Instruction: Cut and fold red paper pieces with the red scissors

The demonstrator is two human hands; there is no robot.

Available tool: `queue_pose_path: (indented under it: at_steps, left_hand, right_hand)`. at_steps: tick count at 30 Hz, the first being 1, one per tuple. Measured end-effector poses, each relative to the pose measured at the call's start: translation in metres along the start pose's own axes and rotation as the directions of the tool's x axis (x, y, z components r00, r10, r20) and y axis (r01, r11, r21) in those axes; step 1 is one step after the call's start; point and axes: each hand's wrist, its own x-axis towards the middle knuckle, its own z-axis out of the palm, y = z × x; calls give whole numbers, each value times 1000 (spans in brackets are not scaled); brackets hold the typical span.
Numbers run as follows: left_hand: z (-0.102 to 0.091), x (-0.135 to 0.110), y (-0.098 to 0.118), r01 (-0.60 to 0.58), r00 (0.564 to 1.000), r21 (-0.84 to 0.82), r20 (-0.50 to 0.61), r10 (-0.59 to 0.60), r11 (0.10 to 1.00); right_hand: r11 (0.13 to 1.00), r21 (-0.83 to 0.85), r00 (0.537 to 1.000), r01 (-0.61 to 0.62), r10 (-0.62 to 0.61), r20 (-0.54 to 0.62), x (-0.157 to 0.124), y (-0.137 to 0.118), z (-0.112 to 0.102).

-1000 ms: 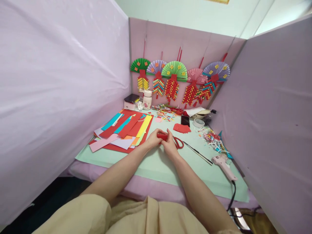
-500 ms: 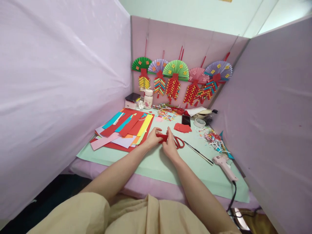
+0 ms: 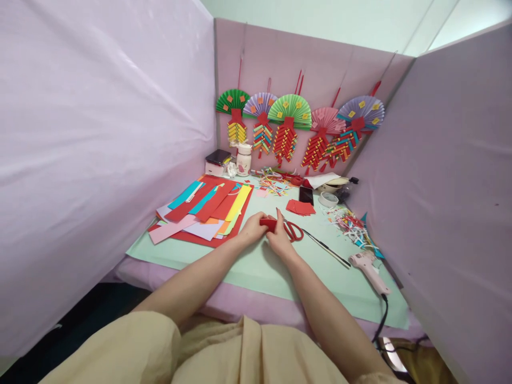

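Note:
Between my two hands is a small piece of red paper [image 3: 268, 224], held above the middle of the table. My left hand [image 3: 255, 228] pinches its left side, and my right hand [image 3: 280, 238] grips its right end with the fingers pointing up. Just beyond the right hand lies a pair of red-handled scissors [image 3: 295, 231]; the hand covers part of them. Behind the hands is a small pile of red paper pieces [image 3: 301, 207]. To the left, coloured paper strips and sheets [image 3: 200, 205] lie overlapping.
A pink glue gun [image 3: 370, 272] with a black cord lies at the right. Thin dark tweezers-like sticks [image 3: 327, 247], tape roll [image 3: 328, 199], phone [image 3: 306, 195] and paper scraps [image 3: 350, 224] are nearby. A bottle [image 3: 244, 159] stands behind; paper fan ornaments [image 3: 289, 113] hang at the back.
My left hand has shifted slightly right, closer to my right hand, and its fingers have closed further over the red paper. The whole view has tilted a little.

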Motion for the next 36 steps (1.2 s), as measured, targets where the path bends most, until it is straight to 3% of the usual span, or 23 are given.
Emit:
queue_pose_path:
  at_steps: [3, 7, 10, 12, 14, 16, 18, 20, 22, 24, 26, 29, 32, 34, 36]
  left_hand:
    - [-2, 0, 1, 25, 999, 29, 21, -26, 999]
    - [-5, 1, 4, 37, 999, -3, 6, -37, 999]
    - [-9, -1, 7, 104, 993, -174, 82, -90, 979]
    - [-14, -2, 10, 201, 971, -349, 195, -139, 915]
    - [-20, -3, 12, 336, 915, -489, 373, -155, 805]
    - [-27, -5, 14, 476, 811, -516, 571, -128, 712]
    - [-34, -7, 16, 562, 698, -462, 710, -93, 686]
    - [-37, -9, 16, 591, 619, -407, 782, -69, 697]
    - [-38, -10, 16, 597, 571, -372, 819, -51, 711]
    - [-37, -10, 15, 602, 544, -363, 839, -33, 711]
    - [-36, -8, 14, 594, 573, -409, 820, -7, 693]
    - [-37, -2, 12, 522, 709, -497, 705, -29, 693]
    - [-37, 0, 14, 370, 840, -459, 536, -80, 808]
    - [-33, -2, 16, 222, 882, -376, 471, -21, 900]
    - [-25, -6, 18, 68, 897, -285, 438, 67, 956]
  right_hand:
    - [999, 34, 1000, -13, 12, 10, 4, 8, 0]
    - [992, 108, 996, 68, -62, -56, 11, 14, -6]
    - [986, 121, 989, 112, -100, -106, 15, 9, -16]
    - [984, 140, 991, 110, -98, -93, 15, 1, -25]
    - [979, 160, 992, 123, -118, -38, 11, -10, -36]
    - [975, 148, 981, 167, -179, 78, 3, -24, -46]
    - [967, 124, 936, 223, -248, 250, -5, -36, -54]
    - [954, 137, 862, 268, -301, 407, -11, -45, -58]
    - [940, 144, 809, 308, -339, 480, -14, -49, -59]
    - [931, 117, 813, 345, -359, 458, -14, -47, -57]
    - [930, 58, 858, 362, -357, 369, -12, -43, -56]
    - [918, -127, 916, 375, -345, 205, -7, -36, -55]
    - [829, -388, 915, 402, -378, 140, -4, -32, -55]
    - [753, -514, 907, 411, -395, 146, -4, -30, -52]
    - [699, -586, 903, 410, -400, 155, -6, -27, -48]
